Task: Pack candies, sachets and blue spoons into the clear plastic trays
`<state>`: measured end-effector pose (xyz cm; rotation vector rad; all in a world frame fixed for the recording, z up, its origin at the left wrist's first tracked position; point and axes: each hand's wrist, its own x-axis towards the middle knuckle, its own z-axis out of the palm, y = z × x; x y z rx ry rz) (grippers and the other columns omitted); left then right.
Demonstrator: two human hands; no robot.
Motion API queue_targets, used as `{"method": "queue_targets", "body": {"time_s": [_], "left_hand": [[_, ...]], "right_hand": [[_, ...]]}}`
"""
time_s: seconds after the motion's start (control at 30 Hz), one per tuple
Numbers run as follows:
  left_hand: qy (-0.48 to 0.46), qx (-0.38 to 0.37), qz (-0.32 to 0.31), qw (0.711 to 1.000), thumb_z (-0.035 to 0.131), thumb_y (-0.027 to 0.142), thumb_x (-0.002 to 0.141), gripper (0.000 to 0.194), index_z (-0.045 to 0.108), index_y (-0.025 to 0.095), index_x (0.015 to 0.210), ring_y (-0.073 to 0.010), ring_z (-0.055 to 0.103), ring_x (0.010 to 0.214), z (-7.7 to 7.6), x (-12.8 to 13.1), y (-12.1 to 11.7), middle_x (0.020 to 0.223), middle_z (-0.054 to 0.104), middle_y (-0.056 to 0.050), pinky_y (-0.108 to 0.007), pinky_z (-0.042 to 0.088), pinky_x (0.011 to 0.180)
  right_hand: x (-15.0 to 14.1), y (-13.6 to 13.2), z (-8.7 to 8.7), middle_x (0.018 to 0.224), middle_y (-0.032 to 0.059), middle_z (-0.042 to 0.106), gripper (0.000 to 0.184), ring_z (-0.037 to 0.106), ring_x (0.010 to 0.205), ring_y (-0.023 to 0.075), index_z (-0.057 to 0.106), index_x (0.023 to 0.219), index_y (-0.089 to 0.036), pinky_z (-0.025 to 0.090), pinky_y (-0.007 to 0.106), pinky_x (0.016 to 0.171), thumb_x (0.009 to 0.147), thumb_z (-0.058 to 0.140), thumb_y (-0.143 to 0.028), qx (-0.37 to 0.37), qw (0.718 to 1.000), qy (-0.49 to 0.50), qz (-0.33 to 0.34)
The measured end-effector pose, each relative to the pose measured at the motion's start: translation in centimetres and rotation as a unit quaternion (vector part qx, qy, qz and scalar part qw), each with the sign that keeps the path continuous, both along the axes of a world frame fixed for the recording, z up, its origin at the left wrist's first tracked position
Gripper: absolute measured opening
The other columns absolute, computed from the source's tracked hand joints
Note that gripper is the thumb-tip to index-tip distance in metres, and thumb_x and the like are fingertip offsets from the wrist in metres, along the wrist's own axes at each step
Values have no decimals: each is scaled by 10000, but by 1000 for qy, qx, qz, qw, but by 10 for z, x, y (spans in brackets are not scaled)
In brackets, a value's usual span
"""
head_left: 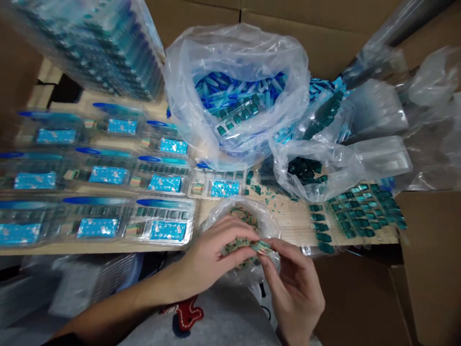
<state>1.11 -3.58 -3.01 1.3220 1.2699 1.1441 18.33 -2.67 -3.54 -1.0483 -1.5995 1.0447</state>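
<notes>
My left hand (pixel 219 250) and my right hand (pixel 293 293) pinch a small striped strip (pixel 261 246) in green and cream between their fingertips, just above a clear plastic bag (pixel 252 214). That bag holds many similar striped pieces (pixel 245 218), partly hidden by my fingers. Close to the hands, on the left, lies a clear blister tray (pixel 162 223) with a blue label. Loose teal pieces (pixel 320 226) lie on the wooden board to the right.
Several more blister trays (pixel 97 175) cover the board's left side, with a tall stack (pixel 97 43) behind them. Bags of blue sticks (pixel 234 91) and dark teal pieces (pixel 302 168) stand at the back. Cardboard box walls (pixel 428 269) surround the board.
</notes>
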Motion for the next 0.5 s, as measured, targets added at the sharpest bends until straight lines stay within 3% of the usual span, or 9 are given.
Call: {"method": "queue_targets", "body": {"time_s": [0.07,0.23,0.37,0.5], "left_hand": [[47,56,-3,997,620,221,918,138,657,257,1045,-158,643,1005,-1,-2,0,1030,704,-13,-302,525,917],[55,3,-21,998,594,313,925,159,654,312,1071,-205,649,941,1,-2,2,986,696,-18,-347,550,857],[68,33,-31,997,580,315,938,166,668,229,1050,-198,648,931,4,0,7,952,696,-53,-339,542,856],[140,93,-61,984,599,332,931,226,679,140,1021,-210,649,987,-1,-6,15,987,718,-108,-349,525,913]], "right_hand": [[0,2,-1,1041,38,701,401,665,1001,167,640,1138,-235,589,287,843,840,625,33,24,1000,-10,9],[-1,7,0,1002,56,701,306,680,953,172,656,1052,-203,605,283,787,844,627,19,65,997,-46,24],[9,14,-3,981,68,716,266,704,914,189,663,1067,-194,622,285,771,853,644,-37,93,993,-72,28],[33,50,-32,959,78,749,264,747,791,205,685,1096,-183,637,245,691,835,722,-173,211,959,-116,152]]}}
